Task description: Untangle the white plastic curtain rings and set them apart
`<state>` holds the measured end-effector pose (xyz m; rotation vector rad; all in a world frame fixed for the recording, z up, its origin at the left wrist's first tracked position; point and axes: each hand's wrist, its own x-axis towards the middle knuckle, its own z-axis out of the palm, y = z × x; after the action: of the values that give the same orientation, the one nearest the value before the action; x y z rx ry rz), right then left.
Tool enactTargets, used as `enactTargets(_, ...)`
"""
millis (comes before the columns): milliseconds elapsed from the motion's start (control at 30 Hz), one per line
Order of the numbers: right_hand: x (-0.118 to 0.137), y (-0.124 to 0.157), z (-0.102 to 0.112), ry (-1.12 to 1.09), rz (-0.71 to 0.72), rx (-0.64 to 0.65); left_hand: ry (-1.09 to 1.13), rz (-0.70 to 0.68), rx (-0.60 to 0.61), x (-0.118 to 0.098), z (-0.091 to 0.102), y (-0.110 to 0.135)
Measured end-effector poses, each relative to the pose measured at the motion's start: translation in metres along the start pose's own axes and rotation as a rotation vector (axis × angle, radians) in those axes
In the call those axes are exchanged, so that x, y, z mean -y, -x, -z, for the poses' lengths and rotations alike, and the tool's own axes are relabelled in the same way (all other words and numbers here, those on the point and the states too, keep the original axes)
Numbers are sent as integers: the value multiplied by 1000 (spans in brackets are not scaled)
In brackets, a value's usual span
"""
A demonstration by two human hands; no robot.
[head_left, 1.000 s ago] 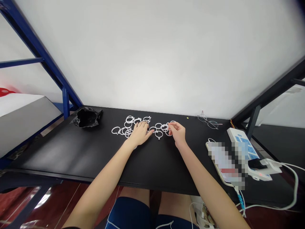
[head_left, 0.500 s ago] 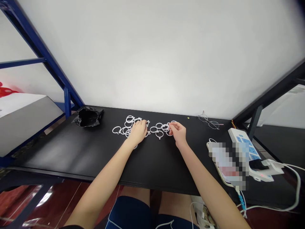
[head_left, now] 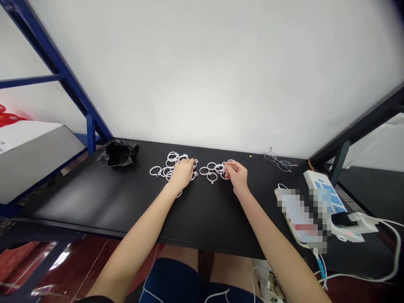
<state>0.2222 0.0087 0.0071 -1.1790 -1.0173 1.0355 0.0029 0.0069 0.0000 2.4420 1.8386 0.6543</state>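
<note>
White rings with small nubs, perhaps plastic, lie in two groups on the black tabletop (head_left: pixel 202 210). Over the left pile of rings (head_left: pixel 167 171) rests my left hand (head_left: pixel 183 173), palm down, its fingers bent and close together; the fingertips cover part of the pile, and what they grip is hidden. At the right edge of the smaller group of rings (head_left: pixel 212 178), my right hand (head_left: pixel 237 174) pinches a white ring (head_left: pixel 224 175) between thumb and forefinger, low over the table.
A crumpled black plastic bag (head_left: pixel 118 154) stands open at the back left. Eyeglasses (head_left: pixel 282 165) lie at the back right. Nearer on the right are a phone (head_left: pixel 296 219), a power strip (head_left: pixel 326 191) and white cables (head_left: pixel 362 275). A white wall (head_left: pixel 202 84) rises behind the table.
The view has shifted slightly. Both hands keep almost the same places, the left over the pile and the right pinching at the smaller group.
</note>
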Motion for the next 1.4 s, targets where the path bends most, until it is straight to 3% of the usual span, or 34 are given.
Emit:
enactTargets(667,2,2,-3,4,-7,-2,-70,59,5,0,-6,2)
enactTargets(1400,0,1,0,-17,-3,4,-44,145,-47,-6,2,1)
